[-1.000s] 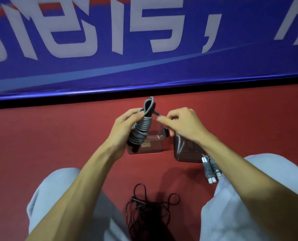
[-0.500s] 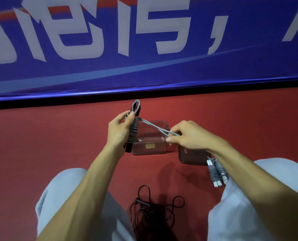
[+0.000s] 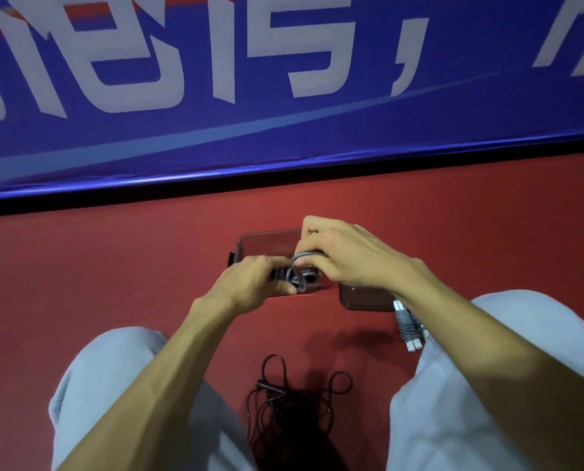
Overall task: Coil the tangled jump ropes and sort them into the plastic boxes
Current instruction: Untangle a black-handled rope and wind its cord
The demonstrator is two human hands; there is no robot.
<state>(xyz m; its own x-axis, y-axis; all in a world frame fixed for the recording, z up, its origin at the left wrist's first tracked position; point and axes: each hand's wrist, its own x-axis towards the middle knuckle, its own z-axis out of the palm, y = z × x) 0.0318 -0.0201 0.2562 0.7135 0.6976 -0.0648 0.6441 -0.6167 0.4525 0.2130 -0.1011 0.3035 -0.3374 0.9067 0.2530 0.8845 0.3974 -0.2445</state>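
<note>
My left hand [image 3: 249, 278] grips a coiled grey jump rope [image 3: 297, 278] with black handles, low over a clear plastic box [image 3: 267, 243] on the red floor. My right hand [image 3: 345, 256] curls its fingers round the rope's grey loop just above the bundle. A second clear box [image 3: 365, 299] lies to the right, partly hidden under my right wrist. Beside it rests a coiled grey rope with white handles [image 3: 408, 329]. A tangled black jump rope [image 3: 294, 402] lies on the floor between my knees.
A blue banner [image 3: 284, 96] with large white lettering runs along the wall behind the boxes, with a black strip at its base. My knees in light grey trousers [image 3: 113, 385] flank the black rope. Red floor stretches to the left and right.
Both hands have come down and together over the left box. The grey strand my right hand had pulled out sideways is now gathered in against the bundle.
</note>
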